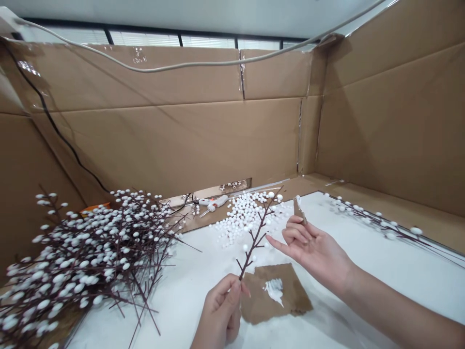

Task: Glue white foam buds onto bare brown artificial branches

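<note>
My left hand (222, 306) pinches the lower end of a dark brown artificial twig (255, 237), which leans up and to the right. Short side stubs line the twig, and a few white balls show near its lower part and tip. In my right hand (312, 252) is a small cardboard strip (299, 209) with white paste at its top; one finger stretches toward the twig's stubs. Below both hands lies a torn piece of cardboard (254, 305) carrying a smear of white paste (274, 291).
Loose white balls (241, 218) are heaped behind the twig. A big pile of white-berried branches (94, 252) fills the left side. Glue guns (216, 203) lie at the back. Another berried branch (381, 223) rests on the right. Cardboard walls (163, 140) enclose the white board (348, 310).
</note>
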### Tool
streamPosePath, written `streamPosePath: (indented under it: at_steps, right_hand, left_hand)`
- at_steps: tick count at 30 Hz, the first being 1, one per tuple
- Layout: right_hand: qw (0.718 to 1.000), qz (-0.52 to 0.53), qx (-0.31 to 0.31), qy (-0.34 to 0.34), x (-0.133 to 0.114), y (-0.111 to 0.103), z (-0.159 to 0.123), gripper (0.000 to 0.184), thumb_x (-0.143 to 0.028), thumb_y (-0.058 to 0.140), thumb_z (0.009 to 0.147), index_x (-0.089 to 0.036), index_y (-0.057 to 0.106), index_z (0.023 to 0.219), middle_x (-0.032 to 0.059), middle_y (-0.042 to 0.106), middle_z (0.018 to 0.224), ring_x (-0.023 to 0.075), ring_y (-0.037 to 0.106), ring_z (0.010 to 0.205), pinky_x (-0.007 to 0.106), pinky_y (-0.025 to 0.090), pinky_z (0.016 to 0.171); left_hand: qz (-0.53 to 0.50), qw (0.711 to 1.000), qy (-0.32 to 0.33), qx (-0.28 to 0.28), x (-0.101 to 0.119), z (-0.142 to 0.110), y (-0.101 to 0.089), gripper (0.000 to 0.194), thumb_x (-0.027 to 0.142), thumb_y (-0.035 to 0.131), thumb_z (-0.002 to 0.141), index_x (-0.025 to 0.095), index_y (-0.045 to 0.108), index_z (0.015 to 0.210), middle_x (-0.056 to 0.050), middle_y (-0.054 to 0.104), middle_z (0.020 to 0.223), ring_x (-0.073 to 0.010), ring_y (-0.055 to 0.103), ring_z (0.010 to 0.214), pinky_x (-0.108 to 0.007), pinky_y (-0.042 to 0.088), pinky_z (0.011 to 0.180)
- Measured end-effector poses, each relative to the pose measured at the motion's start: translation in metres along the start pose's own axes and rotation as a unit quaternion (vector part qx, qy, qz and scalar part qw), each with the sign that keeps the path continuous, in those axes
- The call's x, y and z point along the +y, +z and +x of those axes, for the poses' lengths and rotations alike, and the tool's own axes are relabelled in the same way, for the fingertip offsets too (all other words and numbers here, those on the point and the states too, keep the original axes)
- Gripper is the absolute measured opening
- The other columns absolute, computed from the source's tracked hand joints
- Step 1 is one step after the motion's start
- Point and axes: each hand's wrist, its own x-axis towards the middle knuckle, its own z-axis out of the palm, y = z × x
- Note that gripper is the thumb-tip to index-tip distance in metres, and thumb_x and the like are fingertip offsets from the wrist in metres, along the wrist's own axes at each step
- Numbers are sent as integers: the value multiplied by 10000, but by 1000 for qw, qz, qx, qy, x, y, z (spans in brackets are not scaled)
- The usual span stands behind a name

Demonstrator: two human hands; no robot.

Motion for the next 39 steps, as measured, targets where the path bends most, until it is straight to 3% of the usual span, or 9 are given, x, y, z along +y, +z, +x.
streamPosePath:
  at_steps: [12,19,22,24,28,31,34,36,39]
  right_hand:
    - [999,34,6,2,-1,1,-1,263,-177,260,913,-217,376,680,-100,209,482,81,310,380,552,484,823]
    - [999,50,6,18,2,-4,1,283,-179,212,923,-218,361,684,-96,196,481,83,315,384,416,498,852]
    - [1000,-4,4,-4,-5,-11,3,285,-162,226,921,-211,374,682,-96,176,471,72,297,374,299,505,800]
    - [991,-130,22,8,-11,-20,2,260,-194,275,914,-201,403,688,-98,189,468,63,278,375,266,505,710]
    - [899,-414,89,109,-21,-41,-10,223,-264,481,830,-176,436,629,-94,245,450,51,203,377,158,312,385]
    - [783,-607,99,92,-22,-49,-20,290,-349,556,763,-189,395,582,-94,257,436,51,133,383,175,149,341]
    - [678,-722,99,94,-19,-52,-23,330,-448,536,734,-198,396,571,-94,254,427,55,112,380,218,102,364]
    - [633,-766,68,94,-17,-54,-21,344,-471,511,738,-187,426,563,-80,300,436,58,168,387,232,136,396]
    - [608,-789,39,73,-14,-58,-18,353,-482,483,749,-177,465,572,-60,348,459,78,268,436,240,188,453]
  left_hand:
    - [1,1000,-5,-9,4,-2,3,514,696,571,566,196,481,644,143,180,301,-18,40,294,-173,19,316]
    - [0,1000,6,-1,2,-4,2,474,661,549,634,192,497,677,139,171,329,-23,52,316,-177,22,341]
    - [-13,1000,9,12,4,-6,1,442,631,545,668,192,496,682,135,161,357,-30,49,348,-182,32,357]
    - [-22,999,12,20,5,-7,1,417,607,535,697,192,497,684,131,158,375,-37,48,365,-187,43,363]
    - [-32,999,10,14,6,-9,-1,366,550,503,759,191,503,686,124,144,400,-47,45,388,-193,57,371]
    - [-29,999,16,14,6,-10,-1,334,508,486,792,191,515,694,116,136,423,-54,53,402,-192,68,377]
    - [-21,999,23,13,7,-10,0,322,491,486,800,189,522,694,111,136,441,-57,62,409,-193,75,379]
    - [-19,1000,21,10,7,-11,1,321,490,497,794,188,521,690,111,135,446,-58,60,414,-195,74,381]
    - [-14,1000,12,9,8,-12,1,314,484,498,795,189,514,690,113,138,433,-60,51,419,-201,66,387]
